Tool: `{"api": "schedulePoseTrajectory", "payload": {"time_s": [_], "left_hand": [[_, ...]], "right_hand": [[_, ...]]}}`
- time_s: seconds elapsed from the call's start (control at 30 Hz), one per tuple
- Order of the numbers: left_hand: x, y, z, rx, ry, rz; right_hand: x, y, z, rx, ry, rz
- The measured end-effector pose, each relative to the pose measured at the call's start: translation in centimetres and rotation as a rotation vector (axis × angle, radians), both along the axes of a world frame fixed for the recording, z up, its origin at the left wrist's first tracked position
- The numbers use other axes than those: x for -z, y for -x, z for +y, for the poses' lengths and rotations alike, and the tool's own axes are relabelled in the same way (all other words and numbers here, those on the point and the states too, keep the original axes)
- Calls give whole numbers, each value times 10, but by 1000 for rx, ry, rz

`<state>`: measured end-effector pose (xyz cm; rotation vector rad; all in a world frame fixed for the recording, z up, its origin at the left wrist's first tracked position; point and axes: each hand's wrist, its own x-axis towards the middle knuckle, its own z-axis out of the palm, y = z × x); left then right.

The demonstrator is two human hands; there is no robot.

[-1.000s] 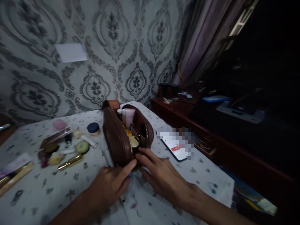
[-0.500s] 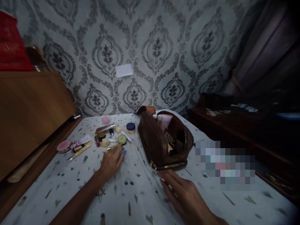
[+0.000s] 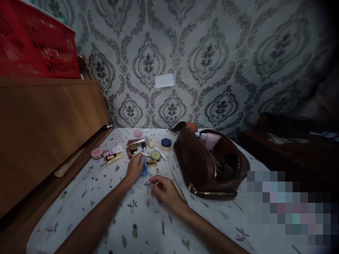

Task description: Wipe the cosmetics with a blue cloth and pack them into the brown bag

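Observation:
My left hand (image 3: 134, 169) is closed around a crumpled blue cloth or wipe (image 3: 144, 169), resting on the patterned sheet at the near side of the cosmetics. Just right of the cloth lies a small gold tube (image 3: 152, 163), with a round green jar (image 3: 155, 156) behind it. My right hand (image 3: 166, 192) hovers nearer to me, its fingers loosely bent and apart, nothing visible in them. To its right stands a brown zip bag (image 3: 193, 160), unzipped, a pink tube (image 3: 212, 140) showing inside.
Behind my left hand lie a blue-lidded jar (image 3: 166, 144), a pink sponge (image 3: 137, 133), a pink compact (image 3: 97, 153) and several small cosmetics. A wooden cabinet (image 3: 50, 116) carrying a red basket (image 3: 53, 49) borders the left. Dark furniture stands right; a blurred-out patch covers the lower right.
The view has turned left, shifting everything rightward. My right hand has left the bag's front and come close to my left. My left hand has moved left among the cosmetics; more blue cloth shows.

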<state>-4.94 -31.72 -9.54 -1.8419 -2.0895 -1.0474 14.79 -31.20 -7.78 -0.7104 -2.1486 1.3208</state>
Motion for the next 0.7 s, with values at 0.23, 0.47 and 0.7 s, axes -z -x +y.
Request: {"api": "schedulePoseTrajectory", "payload": {"time_s": [0.23, 0.47, 0.7], "left_hand": [[-21, 62, -7, -327, 33, 100], [-31, 117, -37, -618, 201, 142], [-22, 122, -31, -596, 195, 171]], "right_hand": [[26, 14, -1, 17, 210, 104], [25, 10, -9, 41, 65, 68], [24, 10, -8, 65, -5, 74]]}}
